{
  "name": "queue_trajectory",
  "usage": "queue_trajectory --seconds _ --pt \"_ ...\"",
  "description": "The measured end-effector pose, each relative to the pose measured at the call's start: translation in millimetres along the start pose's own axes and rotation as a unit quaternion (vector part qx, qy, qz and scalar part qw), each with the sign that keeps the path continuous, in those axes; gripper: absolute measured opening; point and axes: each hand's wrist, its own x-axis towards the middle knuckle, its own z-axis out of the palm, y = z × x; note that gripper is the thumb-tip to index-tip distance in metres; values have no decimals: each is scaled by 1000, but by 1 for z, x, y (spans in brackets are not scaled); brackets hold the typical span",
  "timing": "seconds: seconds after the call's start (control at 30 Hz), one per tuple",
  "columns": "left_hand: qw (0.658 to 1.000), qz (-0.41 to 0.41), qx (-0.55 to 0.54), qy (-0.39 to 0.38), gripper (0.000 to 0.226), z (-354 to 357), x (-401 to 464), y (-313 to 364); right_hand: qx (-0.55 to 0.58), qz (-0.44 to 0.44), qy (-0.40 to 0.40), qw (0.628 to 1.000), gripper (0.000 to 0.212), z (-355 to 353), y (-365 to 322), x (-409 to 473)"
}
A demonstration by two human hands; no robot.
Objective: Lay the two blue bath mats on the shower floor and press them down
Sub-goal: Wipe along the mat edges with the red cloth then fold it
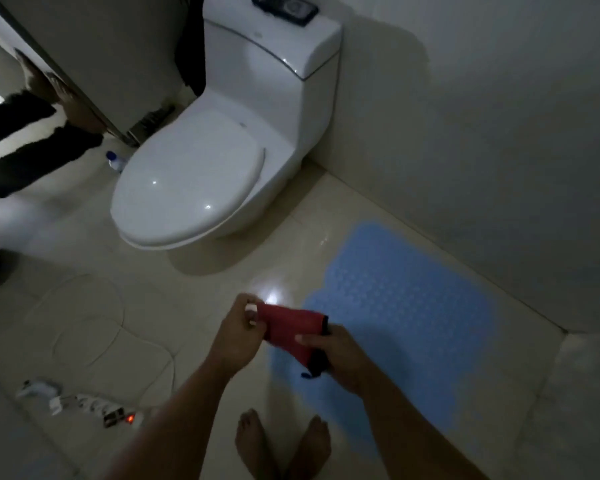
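A blue textured bath mat (392, 327) lies flat on the pale tiled floor along the right wall; it may be two mats end to end, but no seam shows. Above its near left edge I hold a red fabric piece with black trim (290, 329) between both hands. My left hand (238, 329) pinches its left end. My right hand (333, 353) grips its right end, where a small blue loop hangs down. My bare feet (281, 441) stand on the floor just left of the mat.
A white toilet (222, 143) with its lid closed stands ahead, a dark device (284, 8) on its tank. Another person's legs and bare feet (45, 91) are at the left by a door. A power strip (94, 408) with white cable lies lower left.
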Motion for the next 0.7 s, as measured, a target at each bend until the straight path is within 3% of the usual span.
queue_trajectory --seconds 0.13,0.27,0.4,0.5,0.57,0.7 --pt "995 -68 71 11 46 37 61 -137 20 36 45 998 49 13 101 119" --pt "984 -100 145 13 53 76 139 -265 47 49 101 993 26 -7 167 247" --pt "958 -93 268 30 52 113 202 -363 -87 -57 190 976 24 -80 155 379" --pt "939 -57 331 66 58 141 237 -424 -249 -175 247 920 33 -128 115 462" --pt "935 -32 341 92 60 156 248 -457 -401 -223 255 851 30 -136 106 510" --pt "935 -4 321 153 47 154 260 -503 -626 -211 265 703 56 -80 198 580"
